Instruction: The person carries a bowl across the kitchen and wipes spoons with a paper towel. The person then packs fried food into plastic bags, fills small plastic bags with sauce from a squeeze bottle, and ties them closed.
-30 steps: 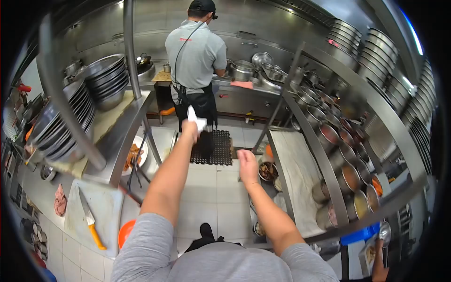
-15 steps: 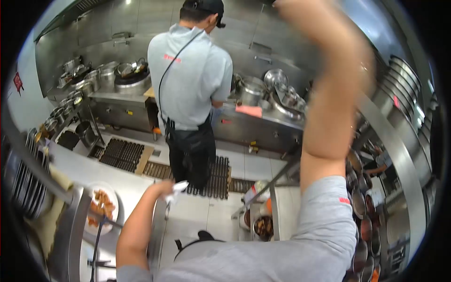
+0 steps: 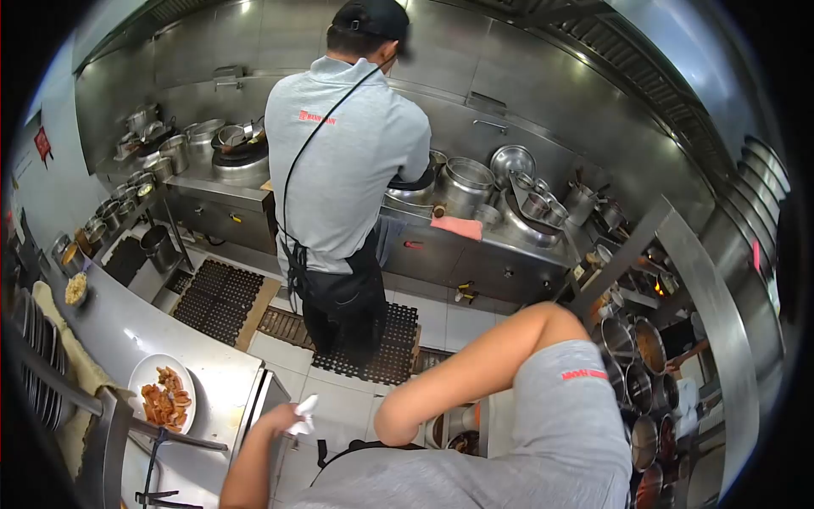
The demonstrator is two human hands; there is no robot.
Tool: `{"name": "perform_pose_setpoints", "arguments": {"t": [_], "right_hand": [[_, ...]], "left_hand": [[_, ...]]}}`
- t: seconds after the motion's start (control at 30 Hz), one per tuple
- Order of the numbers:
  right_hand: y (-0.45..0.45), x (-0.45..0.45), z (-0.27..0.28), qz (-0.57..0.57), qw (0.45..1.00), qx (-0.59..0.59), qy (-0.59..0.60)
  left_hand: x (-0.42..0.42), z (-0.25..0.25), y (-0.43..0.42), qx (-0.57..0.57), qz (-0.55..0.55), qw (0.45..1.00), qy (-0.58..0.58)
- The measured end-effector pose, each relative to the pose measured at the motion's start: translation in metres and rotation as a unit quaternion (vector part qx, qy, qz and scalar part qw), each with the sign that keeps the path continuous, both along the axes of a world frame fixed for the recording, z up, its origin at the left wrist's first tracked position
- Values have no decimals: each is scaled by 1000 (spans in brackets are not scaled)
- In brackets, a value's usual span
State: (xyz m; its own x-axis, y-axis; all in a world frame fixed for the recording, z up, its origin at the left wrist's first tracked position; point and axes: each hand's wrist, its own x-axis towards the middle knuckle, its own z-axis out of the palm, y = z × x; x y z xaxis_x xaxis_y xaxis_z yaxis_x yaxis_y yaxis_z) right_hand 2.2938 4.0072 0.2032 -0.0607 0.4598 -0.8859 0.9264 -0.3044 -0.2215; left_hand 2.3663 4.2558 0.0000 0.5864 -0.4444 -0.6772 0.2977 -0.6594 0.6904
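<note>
Low in the head view, my left hand [image 3: 278, 418] is closed on a crumpled white tissue or cloth [image 3: 303, 414]. It is beside the corner of the steel counter [image 3: 242, 373]. On that counter, left of the hand, a white plate [image 3: 138, 377] holds reddish-brown cooked pieces of food [image 3: 166, 399]. My right arm [image 3: 475, 360] is bent in front of my body. Its forearm slopes down to the left, ending in a rounded shape near my dark apron. The fingers of my right hand do not show.
A co-worker [image 3: 343, 153] in a grey shirt stands at the stove line. Pots [image 3: 468, 174] and a pink cloth [image 3: 458, 227] are on it. A steel frame [image 3: 708, 314] rises at right, beside stacked steel containers [image 3: 759, 204]. Black mats [image 3: 220, 293] cover parts of the floor.
My right arm has come down from high overhead to a bent position in front of my body. My left hand has shifted down slightly with the tissue. The view has tilted.
</note>
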Motion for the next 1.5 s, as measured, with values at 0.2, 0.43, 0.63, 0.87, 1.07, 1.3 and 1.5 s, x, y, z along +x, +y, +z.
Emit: {"name": "perform_pose_setpoints", "arguments": {"t": [0.2,0.43,0.63,0.87,1.07,1.3,1.5], "right_hand": [[61,-91,-111,-39,999,-4,-35],[149,-230,-87,-50,993,105,-17],[195,-285,-35,-38,994,90,-40],[260,-317,-3,-52,983,168,-45],[333,-405,36,-158,953,256,-46],[509,-541,-57,-389,801,380,248],[620,-640,-48,-586,639,293,403]], "left_hand": [[-99,-9,22,-41,22,999,-11],[-242,-20,110,-90,105,990,31],[-314,-12,150,-76,120,989,43],[-381,44,194,-103,228,952,-175],[-492,133,275,-252,392,846,-260],[-656,125,442,-187,508,754,-371],[-745,128,530,-188,665,617,-377]]}}
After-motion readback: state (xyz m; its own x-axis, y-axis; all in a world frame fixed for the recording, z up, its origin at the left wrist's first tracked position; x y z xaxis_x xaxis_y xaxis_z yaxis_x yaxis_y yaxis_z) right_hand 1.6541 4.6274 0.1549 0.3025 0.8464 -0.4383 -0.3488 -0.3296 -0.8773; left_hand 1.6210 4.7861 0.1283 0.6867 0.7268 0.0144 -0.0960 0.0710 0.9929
